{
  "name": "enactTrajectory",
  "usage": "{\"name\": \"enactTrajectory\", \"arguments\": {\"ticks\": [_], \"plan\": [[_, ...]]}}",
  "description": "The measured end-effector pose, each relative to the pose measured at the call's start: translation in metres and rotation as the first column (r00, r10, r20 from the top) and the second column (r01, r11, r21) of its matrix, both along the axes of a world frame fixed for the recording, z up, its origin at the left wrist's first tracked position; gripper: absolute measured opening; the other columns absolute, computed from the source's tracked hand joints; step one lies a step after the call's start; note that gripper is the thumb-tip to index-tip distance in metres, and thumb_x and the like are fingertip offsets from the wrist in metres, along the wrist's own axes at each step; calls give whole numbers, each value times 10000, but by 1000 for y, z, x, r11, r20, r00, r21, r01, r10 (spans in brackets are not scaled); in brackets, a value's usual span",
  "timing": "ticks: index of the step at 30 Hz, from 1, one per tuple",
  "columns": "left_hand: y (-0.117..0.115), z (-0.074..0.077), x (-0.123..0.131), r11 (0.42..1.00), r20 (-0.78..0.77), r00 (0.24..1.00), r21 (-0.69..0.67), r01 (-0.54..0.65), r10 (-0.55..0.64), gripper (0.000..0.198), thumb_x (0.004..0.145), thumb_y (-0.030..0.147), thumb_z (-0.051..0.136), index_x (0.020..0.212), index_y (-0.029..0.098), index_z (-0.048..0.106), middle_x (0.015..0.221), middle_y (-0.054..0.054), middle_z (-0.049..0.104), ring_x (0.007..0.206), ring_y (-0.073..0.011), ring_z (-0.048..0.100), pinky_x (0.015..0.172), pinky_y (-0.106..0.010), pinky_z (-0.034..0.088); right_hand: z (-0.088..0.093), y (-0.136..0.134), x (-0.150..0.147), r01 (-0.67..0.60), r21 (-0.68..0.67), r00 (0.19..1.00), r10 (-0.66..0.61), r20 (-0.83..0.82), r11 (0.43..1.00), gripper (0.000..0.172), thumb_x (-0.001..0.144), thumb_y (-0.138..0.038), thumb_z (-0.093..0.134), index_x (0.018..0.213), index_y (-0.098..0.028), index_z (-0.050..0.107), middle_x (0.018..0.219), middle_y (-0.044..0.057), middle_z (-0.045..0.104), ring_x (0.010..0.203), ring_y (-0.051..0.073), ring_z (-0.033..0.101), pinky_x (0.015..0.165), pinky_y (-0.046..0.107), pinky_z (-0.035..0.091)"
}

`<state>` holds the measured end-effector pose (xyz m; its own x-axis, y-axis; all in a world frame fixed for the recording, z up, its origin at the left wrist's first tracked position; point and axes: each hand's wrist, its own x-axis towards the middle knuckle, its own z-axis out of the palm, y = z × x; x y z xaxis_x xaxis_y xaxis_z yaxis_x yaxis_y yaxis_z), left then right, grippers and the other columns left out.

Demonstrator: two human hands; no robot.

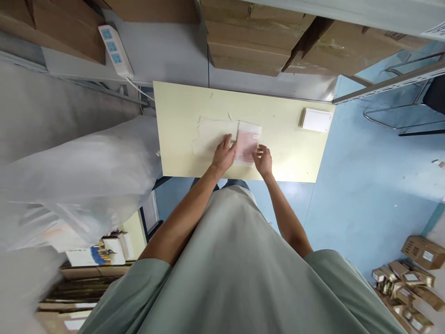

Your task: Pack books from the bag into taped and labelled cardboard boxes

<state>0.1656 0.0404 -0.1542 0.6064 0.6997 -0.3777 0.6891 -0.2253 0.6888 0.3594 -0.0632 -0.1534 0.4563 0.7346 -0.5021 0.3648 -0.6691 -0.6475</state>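
Observation:
A flat pink rectangular packet lies on the pale yellow tabletop, partly covered by thin whitish film. From its left side spreads a thin, translucent white sheet with a ragged left edge. My left hand rests open where the sheet meets the packet, its fingers stretched forward and thumb at the packet's left edge. At the packet's right edge, my right hand has its fingers bent and closed on the rim. Its fingertips are small in view.
The tabletop carries a white stack of cards or small box at the right. Cardboard boxes and a power strip sit behind. A large translucent plastic bag bulges at the left. A chair frame stands right.

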Motion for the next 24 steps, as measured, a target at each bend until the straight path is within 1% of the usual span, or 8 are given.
{"name": "enactTrajectory", "arguments": {"ticks": [5, 8, 10, 12, 15, 19, 22, 24], "plan": [[-11, 2, 10, 998, -29, 998, -8, -64, 64, 521, 1019, 220, 569, 1537, 200, 626, 1820, -201, 415, 1761, -397, 258, 1382, -625, 340, -5, -6, 10, 158, -8, 972, -157, -176, 987, 541, 1038, -594, 656, 1380, -176, 645, 1300, 207, 787, 1129, 272, 784, 986, 448, 668], [-11, 2, 12, 999, -52, 998, 4, -42, 42, 519, 1000, 192, 571, 1514, 174, 633, 1816, -229, 404, 1753, -419, 265, 1356, -648, 371, 3, -1, 17, 140, 8, 975, -137, -173, 990, 517, 1018, -634, 659, 1287, -193, 688, 1251, 188, 809, 1079, 275, 785, 951, 454, 665], [-9, 2, 12, 999, -45, 998, 2, -40, 40, 535, 980, 199, 595, 1513, 174, 633, 1810, -232, 412, 1745, -438, 277, 1353, -666, 370, 11, 2, 17, 124, 19, 983, -120, -140, 992, 450, 1017, -600, 654, 1231, -207, 700, 1215, 167, 817, 1035, 270, 783, 944, 452, 659], [-7, 2, 11, 998, -25, 998, -11, -54, 53, 547, 965, 211, 613, 1511, 194, 641, 1799, -218, 437, 1739, -439, 290, 1359, -663, 369, 21, 6, 11, 114, 36, 987, -109, -119, 993, 374, 1012, -534, 654, 1198, -212, 696, 1177, 147, 818, 1000, 259, 781, 943, 438, 653], [-1, 0, 7, 998, 18, 998, -43, -55, 56, 544, 955, 231, 628, 1498, 242, 665, 1760, -171, 505, 1735, -398, 318, 1380, -606, 373, 36, 13, -7, 82, 69, 993, -75, -95, 994, 305, 1018, -480, 650, 1186, -227, 674, 1121, 114, 812, 964, 244, 775, 922, 409, 647], [14, -1, -20, 998, 32, 999, -54, 11, -9, 580, 956, 257, 663, 1534, 221, 656, 1748, -184, 518, 1698, -406, 401, 1406, -582, 345, 49, 26, -40, 25, 101, 999, -20, -49, 995, 245, 1057, -445, 618, 1210, -255, 637, 1119, 91, 798, 935, 228, 769, 888, 375, 635], [23, -1, -55, 1000, -26, 1000, 0, 0, 0, 625, 953, 264, 688, 1570, 184, 630, 1788, -213, 459, 1723, -420, 354, 1418, -614, 310, 49, 39, -67, -36, 108, 999, 39, -24, 993, 218, 1068, -381, 612, 1248, -258, 606, 1131, 87, 791, 939, 225, 768, 916, 369, 622], [26, -2, -78, 999, -41, 999, 11, -32, 32, 634, 958, 269, 671, 1588, 225, 621, 1801, -173, 457, 1744, -379, 322, 1427, -598, 299, 43, 50, -86, -97, 94, 995, 98, -8, 991, 222, 1082, -354, 602, 1281, -256, 586, 1130, 89, 789, 967, 234, 771, 948, 375, 612]]}}
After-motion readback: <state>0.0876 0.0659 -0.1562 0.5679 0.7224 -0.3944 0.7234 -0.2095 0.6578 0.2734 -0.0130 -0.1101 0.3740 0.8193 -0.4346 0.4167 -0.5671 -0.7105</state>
